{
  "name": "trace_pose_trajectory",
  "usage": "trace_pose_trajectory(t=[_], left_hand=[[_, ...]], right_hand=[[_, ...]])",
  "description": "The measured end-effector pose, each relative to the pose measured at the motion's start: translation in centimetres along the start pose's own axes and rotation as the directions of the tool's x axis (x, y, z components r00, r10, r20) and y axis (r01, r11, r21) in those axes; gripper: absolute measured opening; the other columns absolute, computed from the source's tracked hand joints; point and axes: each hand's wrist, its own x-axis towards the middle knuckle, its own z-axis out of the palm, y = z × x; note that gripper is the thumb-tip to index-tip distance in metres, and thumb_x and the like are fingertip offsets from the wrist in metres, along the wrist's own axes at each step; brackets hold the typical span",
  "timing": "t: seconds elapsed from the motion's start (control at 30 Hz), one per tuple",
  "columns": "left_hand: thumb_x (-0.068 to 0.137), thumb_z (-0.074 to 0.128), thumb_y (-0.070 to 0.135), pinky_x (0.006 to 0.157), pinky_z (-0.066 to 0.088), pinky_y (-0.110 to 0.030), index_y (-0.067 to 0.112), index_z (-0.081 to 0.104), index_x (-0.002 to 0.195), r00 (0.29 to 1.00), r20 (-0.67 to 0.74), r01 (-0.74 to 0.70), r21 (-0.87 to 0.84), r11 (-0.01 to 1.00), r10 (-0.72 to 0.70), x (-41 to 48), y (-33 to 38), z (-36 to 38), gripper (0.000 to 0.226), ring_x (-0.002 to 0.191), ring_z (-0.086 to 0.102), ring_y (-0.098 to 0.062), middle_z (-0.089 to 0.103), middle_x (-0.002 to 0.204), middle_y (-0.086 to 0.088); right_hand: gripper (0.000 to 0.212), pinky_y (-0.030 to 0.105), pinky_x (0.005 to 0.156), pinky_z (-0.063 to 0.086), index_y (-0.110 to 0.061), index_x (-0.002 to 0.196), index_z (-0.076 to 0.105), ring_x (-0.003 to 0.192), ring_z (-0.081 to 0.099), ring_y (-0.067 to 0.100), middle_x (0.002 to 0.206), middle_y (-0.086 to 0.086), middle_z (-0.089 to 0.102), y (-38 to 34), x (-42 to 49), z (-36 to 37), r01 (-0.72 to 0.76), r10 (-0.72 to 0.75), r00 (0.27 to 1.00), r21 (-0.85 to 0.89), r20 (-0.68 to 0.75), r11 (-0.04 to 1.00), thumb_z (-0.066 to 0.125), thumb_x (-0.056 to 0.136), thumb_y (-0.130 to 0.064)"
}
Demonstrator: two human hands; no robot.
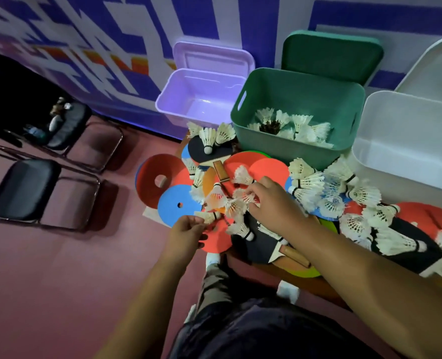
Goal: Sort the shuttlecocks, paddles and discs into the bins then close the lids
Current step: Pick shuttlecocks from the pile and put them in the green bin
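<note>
Your forearms cross your lap toward the pile on the low surface [308, 283]. Left hand [188, 233] pinches one shuttlecock [207, 216] by its skirt, above a red disc [216, 242]. Right hand [274, 203], fingers curled, grips a cluster [236, 207] of shuttlecocks just beyond.

Handling, as judged: shuttlecocks are featherlight, and their feathers crush and snag on each other. Take them by the cork or loosely round the skirt; don't squeeze. Paddle [256, 248] beneath your right wrist is stiff and heavier; take it by the handle. Discs are thin and flat; lift them by an edge or the hole.

Farther: green bin [279, 149] holds shuttlecocks. Purple bin [201, 71] and white bin [396, 156] flank it. Lids [331, 53] are off, propped behind.
</note>
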Motion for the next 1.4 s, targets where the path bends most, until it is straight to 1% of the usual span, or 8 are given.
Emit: trace_pose_trajectory(t=[0.13, 0.23, 0.4, 0.63, 0.8, 0.93, 1.13, 1.4], left_hand=[[0.096, 0.065, 0.009, 0.071, 0.052, -0.026, 0.015, 0.070, 0.112, 0.991, -0.014, -0.131, 0.158, 0.979, 0.135, 2.4, 0.0, -0.7, 0.018, 0.085, 0.067, -0.016, 0.071, 0.114, -0.009], [0.091, 0.070, 0.013, 0.076, 0.041, -0.012, 0.029, 0.079, 0.105, 0.947, 0.126, -0.322, 0.412, 0.852, 0.296, 4.2, 0.6, -0.6, 0.023, 0.106, 0.060, -0.006, 0.066, 0.121, 0.009], [0.091, 0.072, 0.018, 0.110, 0.045, -0.035, 0.030, 0.069, 0.135, 0.897, 0.329, -0.439, 0.589, 0.678, 0.295, 6.3, 0.5, 0.2, 0.046, 0.139, 0.049, -0.021, 0.045, 0.157, -0.001], [0.095, 0.067, 0.023, 0.094, 0.053, -0.034, 0.024, 0.053, 0.152, 0.932, 0.229, -0.363, 0.551, 0.752, 0.282, 6.8, 1.3, -0.2, 0.059, 0.104, 0.068, -0.014, 0.052, 0.154, 0.004], [0.093, 0.062, 0.016, 0.095, 0.055, -0.038, 0.024, 0.059, 0.147, 0.931, 0.157, -0.362, 0.507, 0.782, 0.330, 5.9, 2.4, -1.4, 0.055, 0.101, 0.068, -0.011, 0.059, 0.147, 0.003], [0.094, 0.063, 0.018, 0.082, 0.056, -0.033, 0.023, 0.068, 0.136, 0.936, 0.108, -0.346, 0.442, 0.828, 0.334, 4.8, 3.6, -2.1, 0.042, 0.091, 0.070, -0.015, 0.072, 0.124, 0.001], [0.088, 0.082, 0.024, 0.068, 0.055, -0.021, 0.022, 0.074, 0.099, 0.904, 0.045, -0.408, 0.378, 0.831, 0.424, 4.6, 5.9, -2.3, 0.014, 0.075, 0.070, 0.000, 0.076, 0.086, 0.009], [0.096, 0.077, 0.027, 0.052, 0.046, -0.023, 0.017, 0.065, 0.083, 0.844, 0.107, -0.535, 0.206, 0.819, 0.525, 3.5, 10.3, -1.2, 0.021, 0.064, 0.060, -0.021, 0.068, 0.072, -0.006]], right_hand=[[0.040, 0.046, 0.087, 0.054, -0.023, 0.128, 0.061, 0.109, 0.056, 0.032, 0.122, 0.004, 0.050, -0.8, 0.9, 1.6, -0.016, 0.014, 0.999, -0.055, -0.034, 0.998, 0.073, 0.093, -0.038], [0.028, 0.045, 0.091, 0.050, -0.031, 0.113, 0.063, 0.108, 0.051, 0.029, 0.117, -0.001, 0.050, -1.6, 1.6, 2.5, -0.015, 0.004, 0.996, -0.129, -0.085, 0.992, 0.074, 0.088, -0.036], [0.024, 0.044, 0.107, 0.035, -0.035, 0.110, 0.068, 0.122, 0.044, 0.026, 0.126, -0.005, 0.055, -2.6, 2.9, 3.2, 0.007, -0.005, 1.000, -0.207, 0.011, 0.978, 0.073, 0.087, -0.041], [0.030, 0.042, 0.109, 0.033, -0.034, 0.124, 0.073, 0.122, 0.046, 0.026, 0.129, -0.006, 0.066, -2.7, 3.3, 3.9, -0.113, 0.109, 0.994, -0.264, -0.030, 0.958, 0.057, 0.099, -0.034], [0.039, 0.044, 0.107, 0.036, -0.019, 0.124, 0.072, 0.123, 0.047, 0.029, 0.130, 0.000, 0.065, -2.0, 3.0, 3.3, -0.166, 0.159, 0.986, -0.284, -0.050, 0.944, 0.056, 0.099, -0.045], [0.057, 0.044, 0.101, 0.046, -0.017, 0.124, 0.074, 0.115, 0.054, 0.033, 0.121, 0.004, 0.068, -2.6, 2.1, 2.1, -0.256, 0.251, 0.963, -0.042, -0.097, 0.966, 0.049, 0.091, -0.057], [0.029, 0.032, 0.098, 0.048, -0.023, 0.128, 0.074, 0.115, 0.062, 0.017, 0.132, -0.004, 0.064, -2.9, 1.4, -1.2, -0.340, 0.438, 0.887, 0.440, -0.143, 0.831, 0.059, 0.104, -0.032], [0.031, 0.016, 0.039, 0.035, -0.027, 0.129, 0.072, 0.038, 0.046, 0.000, 0.112, -0.005, 0.072, -2.5, 1.0, -7.3, -0.311, 0.582, 0.789, 0.688, -0.199, 0.656, 0.051, 0.106, -0.023]])
